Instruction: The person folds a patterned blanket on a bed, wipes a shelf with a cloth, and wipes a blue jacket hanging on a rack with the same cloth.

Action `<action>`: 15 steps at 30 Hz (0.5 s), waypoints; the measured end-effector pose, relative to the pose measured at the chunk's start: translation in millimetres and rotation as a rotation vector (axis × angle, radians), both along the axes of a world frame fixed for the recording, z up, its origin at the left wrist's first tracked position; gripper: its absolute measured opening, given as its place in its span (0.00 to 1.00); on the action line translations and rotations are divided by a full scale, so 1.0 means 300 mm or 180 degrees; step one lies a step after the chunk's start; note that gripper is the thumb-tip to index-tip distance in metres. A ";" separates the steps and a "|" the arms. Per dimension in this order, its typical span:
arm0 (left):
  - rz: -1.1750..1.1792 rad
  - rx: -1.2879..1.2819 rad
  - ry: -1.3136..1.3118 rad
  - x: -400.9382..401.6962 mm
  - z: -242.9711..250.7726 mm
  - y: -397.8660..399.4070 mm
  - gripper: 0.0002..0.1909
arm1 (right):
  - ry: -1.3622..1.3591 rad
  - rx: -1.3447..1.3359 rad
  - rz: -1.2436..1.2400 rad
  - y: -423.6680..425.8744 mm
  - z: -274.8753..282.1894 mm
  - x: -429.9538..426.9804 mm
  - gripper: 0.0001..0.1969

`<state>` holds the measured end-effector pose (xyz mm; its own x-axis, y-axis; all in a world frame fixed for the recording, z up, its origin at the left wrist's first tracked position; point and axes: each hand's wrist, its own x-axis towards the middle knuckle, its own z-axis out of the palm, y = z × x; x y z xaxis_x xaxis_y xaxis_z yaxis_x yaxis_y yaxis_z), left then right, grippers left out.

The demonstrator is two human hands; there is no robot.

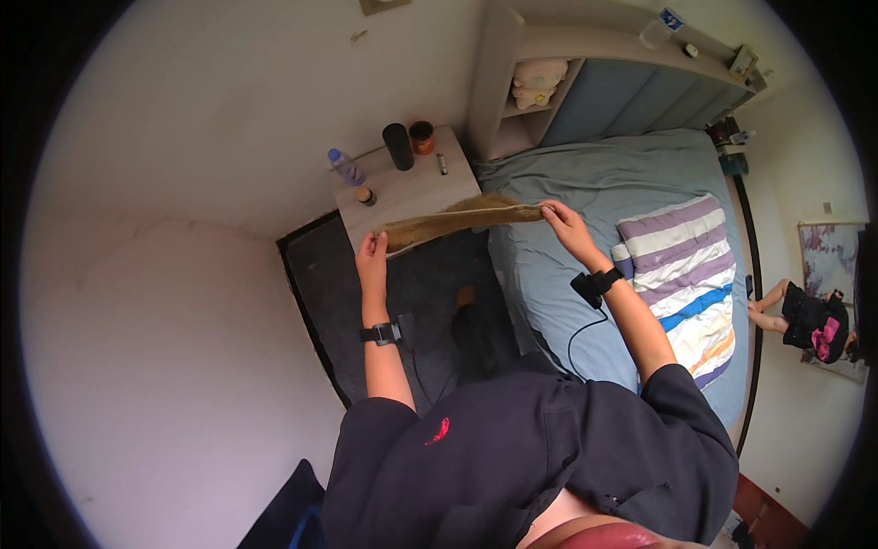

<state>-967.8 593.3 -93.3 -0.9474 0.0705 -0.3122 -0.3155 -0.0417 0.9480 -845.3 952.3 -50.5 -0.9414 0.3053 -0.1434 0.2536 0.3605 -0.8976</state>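
Observation:
A brown cloth (463, 221), perhaps a towel or small mat, is stretched between my hands in mid-air. My left hand (372, 252) pinches its left corner, above the front edge of the bedside table (415, 195). At the other corner, my right hand (569, 232) grips the cloth beside the bed. The edge facing me is nearly straight, with a pale border, while a fuzzy part (488, 201) shows behind it. Each wrist wears a black strap, and a cable runs from the right one. Much of the cloth's face is hidden by its steep angle.
On the bedside table stand a bottle (346, 167), a black cylinder (398, 146), a red can (422, 138) and a small jar (365, 196). A striped quilt (679, 274) lies on the bed (549, 274). A person (813, 319) is at the far right. Dark floor (343, 288) lies below.

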 end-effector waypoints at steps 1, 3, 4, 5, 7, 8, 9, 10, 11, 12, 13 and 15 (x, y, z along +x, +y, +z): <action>-0.0016 -0.0023 -0.0045 -0.004 -0.024 -0.008 0.26 | -0.0045 -0.0023 -0.0016 -0.007 -0.043 -0.020 0.12; -0.0020 -0.0286 -0.0317 -0.005 -0.101 -0.009 0.28 | 0.0453 0.0494 -0.0001 -0.028 -0.144 -0.054 0.12; 0.0034 -0.0278 -0.0338 -0.023 -0.170 -0.025 0.29 | 0.0365 0.0266 -0.0155 -0.049 -0.194 -0.088 0.13; -0.0029 -0.0304 -0.0345 -0.033 -0.241 -0.040 0.29 | 0.0351 0.0247 -0.0219 -0.061 -0.271 -0.106 0.13; -0.0144 -0.0837 -0.0541 -0.080 -0.337 -0.027 0.27 | -0.0723 0.1149 -0.0433 -0.050 -0.434 -0.139 0.13; -0.0279 -0.0832 -0.0522 -0.119 -0.351 0.002 0.27 | -0.0568 0.0427 -0.0406 -0.037 -0.494 -0.162 0.13; -0.0340 -0.0807 -0.0832 -0.141 -0.370 0.017 0.26 | -0.0757 0.0512 -0.0327 -0.033 -0.508 -0.200 0.13; -0.0423 -0.0787 -0.1118 -0.177 -0.379 0.039 0.25 | -0.0928 0.0593 -0.0275 -0.028 -0.497 -0.260 0.13; -0.0534 -0.0845 -0.1068 -0.223 -0.396 0.016 0.25 | -0.0518 0.0523 -0.0351 -0.060 -0.447 -0.354 0.13; -0.0172 -0.0910 -0.0600 -0.247 -0.417 0.004 0.28 | -0.0130 0.0482 -0.0440 -0.089 -0.390 -0.421 0.13; 0.0114 -0.0880 -0.0067 -0.309 -0.403 0.049 0.31 | 0.0495 0.0831 -0.0599 -0.088 -0.367 -0.484 0.14; 0.0493 -0.1567 0.1001 -0.330 -0.402 0.076 0.38 | 0.0942 0.0833 -0.0702 -0.082 -0.270 -0.530 0.19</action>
<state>-1066.8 616.1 -214.0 -0.9873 -0.1574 0.0236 -0.0423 0.4025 0.9144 -1004.3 927.8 -131.4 -0.8386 0.4935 0.2308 0.0962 0.5511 -0.8289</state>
